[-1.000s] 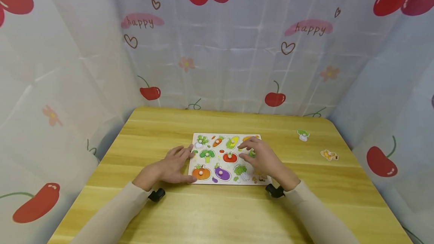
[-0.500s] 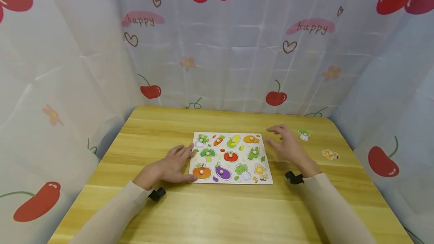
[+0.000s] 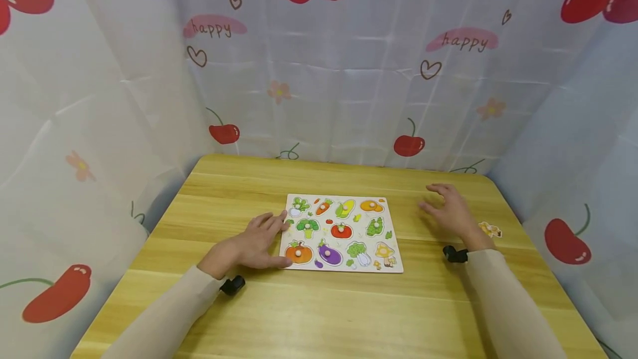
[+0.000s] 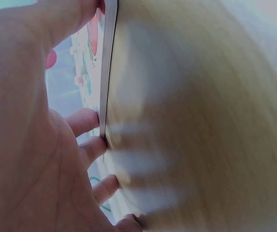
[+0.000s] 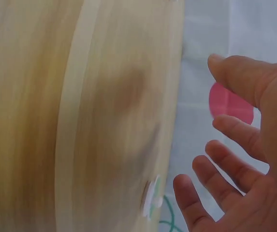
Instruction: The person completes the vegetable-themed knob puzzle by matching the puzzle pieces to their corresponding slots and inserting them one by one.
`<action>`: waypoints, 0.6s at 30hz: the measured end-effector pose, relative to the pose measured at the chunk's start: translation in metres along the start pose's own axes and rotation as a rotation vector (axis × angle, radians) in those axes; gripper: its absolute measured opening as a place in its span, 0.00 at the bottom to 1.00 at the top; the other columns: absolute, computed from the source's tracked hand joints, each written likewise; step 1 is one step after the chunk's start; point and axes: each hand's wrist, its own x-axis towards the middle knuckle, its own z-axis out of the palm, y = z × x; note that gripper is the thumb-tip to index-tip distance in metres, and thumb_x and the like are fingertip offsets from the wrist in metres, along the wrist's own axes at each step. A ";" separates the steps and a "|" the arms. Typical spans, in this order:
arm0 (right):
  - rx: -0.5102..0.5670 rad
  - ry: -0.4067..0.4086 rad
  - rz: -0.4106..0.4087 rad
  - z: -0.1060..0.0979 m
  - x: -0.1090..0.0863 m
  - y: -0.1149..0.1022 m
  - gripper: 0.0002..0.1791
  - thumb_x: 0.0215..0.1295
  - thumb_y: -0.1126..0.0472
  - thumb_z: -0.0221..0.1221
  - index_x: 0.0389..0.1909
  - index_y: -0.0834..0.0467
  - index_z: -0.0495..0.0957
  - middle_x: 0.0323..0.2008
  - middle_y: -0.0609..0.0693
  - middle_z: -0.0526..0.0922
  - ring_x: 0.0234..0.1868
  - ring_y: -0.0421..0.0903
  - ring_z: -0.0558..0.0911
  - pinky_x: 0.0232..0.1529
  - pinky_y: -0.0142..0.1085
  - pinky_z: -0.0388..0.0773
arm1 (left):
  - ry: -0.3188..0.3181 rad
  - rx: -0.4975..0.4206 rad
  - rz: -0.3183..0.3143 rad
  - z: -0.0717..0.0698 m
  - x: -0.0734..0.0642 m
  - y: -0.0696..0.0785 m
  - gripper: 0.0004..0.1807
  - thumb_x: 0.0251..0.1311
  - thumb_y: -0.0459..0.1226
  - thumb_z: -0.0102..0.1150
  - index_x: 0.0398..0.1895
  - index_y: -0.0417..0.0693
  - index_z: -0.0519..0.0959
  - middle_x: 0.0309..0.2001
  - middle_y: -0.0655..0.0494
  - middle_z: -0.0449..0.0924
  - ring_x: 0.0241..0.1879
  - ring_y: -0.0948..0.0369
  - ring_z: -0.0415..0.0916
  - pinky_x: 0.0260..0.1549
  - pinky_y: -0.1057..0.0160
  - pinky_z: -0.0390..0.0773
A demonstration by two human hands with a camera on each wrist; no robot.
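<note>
A white vegetable puzzle board point(image 3: 360, 232) lies flat on the table. Knobs show on several pictures, among them the tomato piece point(image 3: 341, 230) and eggplant piece point(image 3: 330, 254); none shows on the cabbage picture point(image 3: 359, 254) or mushroom picture point(image 3: 385, 254). My left hand point(image 3: 258, 242) rests along the board's left edge, thumb on its near corner and fingers fairly straight. To the board's right, my right hand point(image 3: 451, 212) hovers over the table, fingers spread and holding nothing. A loose green and white cabbage piece point(image 5: 151, 198) lies beneath it, hidden in the head view.
A loose yellow mushroom piece point(image 3: 490, 230) lies near the right table edge, beside the right wrist. The wooden table point(image 3: 329, 314) is walled by a curtain point(image 3: 324, 71) printed with cherries at the back and sides.
My right hand has moved from above the board's right part over to the right, where it now covers the loose cabbage piece in the head view. The left hand has stayed put.
</note>
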 end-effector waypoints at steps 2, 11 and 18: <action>-0.017 -0.014 0.016 -0.003 0.001 0.007 0.40 0.84 0.51 0.71 0.82 0.73 0.72 0.84 0.80 0.66 0.84 0.83 0.65 0.83 0.80 0.64 | 0.001 -0.002 0.002 -0.001 0.000 0.001 0.63 0.74 0.66 0.72 0.96 0.43 0.51 0.97 0.44 0.51 0.95 0.29 0.43 0.92 0.23 0.48; -0.075 -0.064 0.051 -0.012 -0.003 0.038 0.46 0.84 0.47 0.71 0.83 0.77 0.68 0.86 0.86 0.58 0.85 0.86 0.60 0.84 0.82 0.60 | 0.007 -0.013 0.014 -0.001 -0.001 0.001 0.62 0.75 0.65 0.72 0.95 0.41 0.53 0.96 0.43 0.54 0.94 0.30 0.44 0.91 0.23 0.48; -0.033 -0.097 0.091 -0.015 -0.007 0.051 0.47 0.86 0.49 0.68 0.87 0.78 0.62 0.82 0.86 0.65 0.79 0.84 0.71 0.79 0.78 0.71 | 0.005 -0.010 0.012 0.000 0.000 0.000 0.60 0.75 0.65 0.72 0.95 0.42 0.56 0.97 0.43 0.50 0.95 0.31 0.43 0.91 0.23 0.49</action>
